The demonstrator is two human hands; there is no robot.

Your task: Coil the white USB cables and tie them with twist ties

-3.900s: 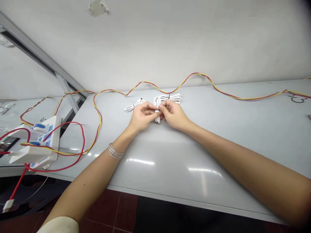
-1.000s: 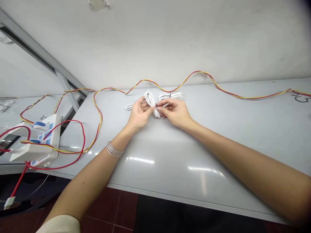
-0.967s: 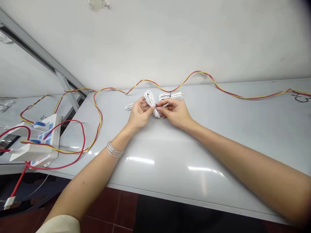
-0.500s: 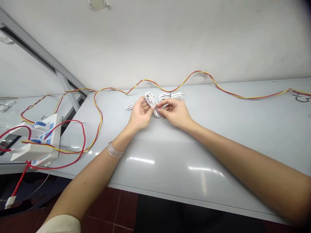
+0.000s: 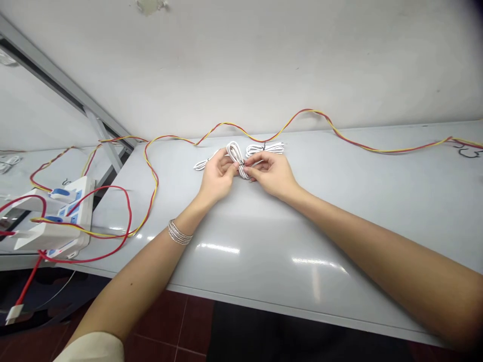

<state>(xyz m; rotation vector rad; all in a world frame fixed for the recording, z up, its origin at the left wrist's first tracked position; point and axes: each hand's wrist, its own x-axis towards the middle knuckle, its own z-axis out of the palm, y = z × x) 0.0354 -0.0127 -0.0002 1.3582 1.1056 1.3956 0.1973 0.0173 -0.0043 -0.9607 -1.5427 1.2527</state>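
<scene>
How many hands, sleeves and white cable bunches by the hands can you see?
Hands: 2 (left hand, right hand)
White cable bunches: 3 (held bunch, left bunch, right bunch, which may be several cables together)
Sleeves: 1 (pale sleeve)
Total: 6

A glossy pale-grey table (image 5: 264, 236) with bright reflections (image 5: 218, 248) lines a chipped off-white wall (image 5: 264, 65); dark-red floor tiles (image 5: 158, 324) show below.

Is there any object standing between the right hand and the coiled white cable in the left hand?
Nothing visible stands there: the right hand is directly at the coiled white cable, by its black tie, and the left hand holds it from the other side.
</scene>
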